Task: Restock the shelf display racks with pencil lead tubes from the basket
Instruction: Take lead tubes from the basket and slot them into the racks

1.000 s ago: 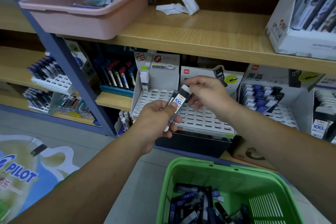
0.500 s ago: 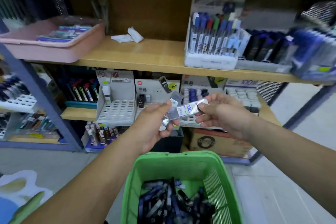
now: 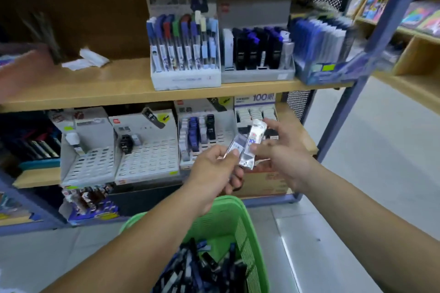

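Observation:
My left hand (image 3: 214, 169) grips a small bunch of pencil lead tubes (image 3: 235, 147) in front of the lower shelf. My right hand (image 3: 283, 152) pinches one white tube marked "100" (image 3: 253, 144), held nearly upright beside that bunch. Below my arms a green basket (image 3: 228, 219) holds several dark and blue tubes (image 3: 202, 269). On the lower shelf stand white slotted display racks: two mostly bare ones (image 3: 90, 166) (image 3: 150, 159), one with blue and black tubes (image 3: 200, 135), and a "100" rack (image 3: 256, 112) behind my right hand.
The upper wooden shelf (image 3: 123, 88) carries pen display boxes (image 3: 185, 54) (image 3: 257, 54), crumpled white paper (image 3: 83, 60) and a blurred pink tray (image 3: 21, 64). A blue metal upright (image 3: 371, 62) stands on the right, with grey floor (image 3: 381, 173) and another shelf unit beyond it.
The view has swung further right along the shelves. My right hand has turned the white tube from lying sideways to nearly upright and drawn it away from the bunch in my left hand.

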The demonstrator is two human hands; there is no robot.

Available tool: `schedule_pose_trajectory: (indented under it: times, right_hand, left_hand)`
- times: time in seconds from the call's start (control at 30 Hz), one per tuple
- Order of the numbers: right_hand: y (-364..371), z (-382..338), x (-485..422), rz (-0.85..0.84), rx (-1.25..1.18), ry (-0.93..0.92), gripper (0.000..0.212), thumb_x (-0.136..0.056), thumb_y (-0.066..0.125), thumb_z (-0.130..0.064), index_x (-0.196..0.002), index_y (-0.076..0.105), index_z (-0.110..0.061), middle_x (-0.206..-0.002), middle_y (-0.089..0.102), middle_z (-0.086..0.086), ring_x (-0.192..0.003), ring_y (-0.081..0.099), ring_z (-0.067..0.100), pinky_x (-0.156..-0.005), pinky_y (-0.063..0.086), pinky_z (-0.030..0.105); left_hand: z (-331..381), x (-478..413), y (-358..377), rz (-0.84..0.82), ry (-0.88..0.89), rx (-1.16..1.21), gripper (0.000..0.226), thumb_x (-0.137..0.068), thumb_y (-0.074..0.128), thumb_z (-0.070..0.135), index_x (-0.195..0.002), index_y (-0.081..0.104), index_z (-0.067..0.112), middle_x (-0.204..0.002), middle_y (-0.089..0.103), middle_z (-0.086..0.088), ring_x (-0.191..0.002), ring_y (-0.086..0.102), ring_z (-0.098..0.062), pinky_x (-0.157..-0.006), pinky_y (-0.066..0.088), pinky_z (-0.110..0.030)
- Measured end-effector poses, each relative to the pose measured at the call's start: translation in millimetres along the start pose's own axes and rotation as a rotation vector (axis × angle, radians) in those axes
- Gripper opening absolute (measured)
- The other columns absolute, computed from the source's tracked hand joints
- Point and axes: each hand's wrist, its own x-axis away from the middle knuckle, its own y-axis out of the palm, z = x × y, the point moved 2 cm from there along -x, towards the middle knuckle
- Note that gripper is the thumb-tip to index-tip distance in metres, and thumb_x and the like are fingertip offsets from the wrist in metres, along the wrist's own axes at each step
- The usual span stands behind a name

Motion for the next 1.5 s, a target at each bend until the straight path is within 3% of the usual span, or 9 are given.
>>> schedule_pose_trajectory:
  times: [0.1,0.2,0.37,0.57,0.87,1.03,1.13,1.33,1.5]
  right_hand:
    - [-31.6,-2.7,-21.4,0.164,0.046,-0.058,0.066,-0.084,0.08,0.003,-0.131,0.046,-0.03,-0.073,0.07,0.003,-0.065,0.068,0.018,-0.06,0.056,0.033]
    - [-58.3,-7.9,-48.9,0.246,0.111,-0.136,0.062,-0.087,0.076,0.003,-0.127,0.046,-0.033,-0.09,0.075,0.008,-0.071,0.071,0.021,-0.057,0.059,0.031]
    - [-70.0,12.9,-86.2,0.188,0.263,-0.242,0.055,-0.088,0.074,0.0,-0.124,0.052,-0.036,-0.075,0.063,0.005,-0.069,0.07,0.027,-0.066,0.063,0.053]
    - [-86.0,28.6,-112.9,0.073,0.399,-0.346,0.054,-0.087,0.074,-0.004,-0.102,0.055,-0.053,-0.081,0.065,0.018,-0.084,0.071,0.035,-0.078,0.06,0.059]
    - [-100.7,44.8,-116.2,-0.008,0.397,-0.339,0.049,-0.091,0.071,0.0,-0.105,0.056,-0.045,-0.087,0.07,0.016,-0.089,0.071,0.032,-0.081,0.06,0.056]
    - [-98.5,45.6,-111.0,-0.038,0.522,-0.442,0.045,-0.088,0.075,0.002,-0.108,0.059,-0.035,-0.094,0.062,0.012,-0.09,0.063,0.024,-0.082,0.056,0.031]
    - [-96.3,43.9,-109.5,-0.053,0.595,-0.485,0.041,-0.087,0.074,0.002,-0.111,0.061,-0.029,-0.092,0.06,0.011,-0.084,0.06,0.019,-0.077,0.052,0.024]
    - [-104.5,52.5,-114.3,0.078,0.808,-0.583,0.039,-0.089,0.076,-0.011,-0.123,0.07,-0.027,-0.089,0.052,-0.008,-0.078,0.057,0.018,-0.077,0.054,0.045]
    - [-102.6,45.4,-106.7,0.172,0.922,-0.652,0.043,-0.092,0.074,-0.026,-0.134,0.067,-0.029,-0.1,0.051,-0.006,-0.086,0.054,0.013,-0.076,0.055,0.04]
  left_hand:
    - [-9.4,-13.8,3.9,0.074,-0.047,-0.149,0.022,-0.108,0.051,0.038,-0.109,0.063,0.021,-0.056,0.058,-0.007,-0.038,0.037,-0.016,-0.041,0.023,-0.019]
    - [-20.7,-27.0,3.7,0.088,-0.122,-0.198,0.021,-0.11,0.042,0.031,-0.109,0.059,0.018,-0.053,0.055,-0.006,-0.038,0.03,-0.014,-0.044,0.018,-0.02]
    - [-34.2,-45.0,9.1,0.068,-0.125,-0.283,0.006,-0.101,0.05,0.013,-0.104,0.054,0.011,-0.074,0.068,-0.008,-0.046,0.047,-0.015,-0.047,0.031,-0.028]
    - [-48.3,-68.2,12.8,0.093,-0.061,-0.307,0.007,-0.104,0.059,0.02,-0.105,0.062,0.014,-0.078,0.064,-0.004,-0.046,0.055,-0.01,-0.044,0.04,-0.023]
    - [-58.4,-81.2,33.8,0.099,-0.016,-0.271,0.011,-0.105,0.06,0.024,-0.111,0.061,0.015,-0.095,0.065,-0.008,-0.05,0.06,-0.01,-0.045,0.043,-0.019]
    - [-59.4,-79.7,38.2,0.103,0.006,-0.271,0.008,-0.104,0.06,0.023,-0.107,0.062,0.016,-0.092,0.065,-0.007,-0.052,0.061,-0.013,-0.045,0.043,-0.02]
    - [-58.3,-78.7,38.8,0.101,0.014,-0.269,0.007,-0.104,0.06,0.022,-0.107,0.062,0.016,-0.091,0.065,-0.006,-0.053,0.061,-0.013,-0.046,0.043,-0.02]
    - [-54.6,-77.5,38.4,0.06,0.014,-0.252,0.013,-0.104,0.06,0.016,-0.113,0.067,0.023,-0.098,0.07,-0.005,-0.057,0.064,-0.011,-0.049,0.046,-0.021]
    - [-51.7,-77.5,35.7,0.09,-0.004,-0.18,0.018,-0.1,0.065,0.012,-0.116,0.065,0.02,-0.101,0.073,-0.007,-0.058,0.066,-0.013,-0.049,0.047,-0.026]
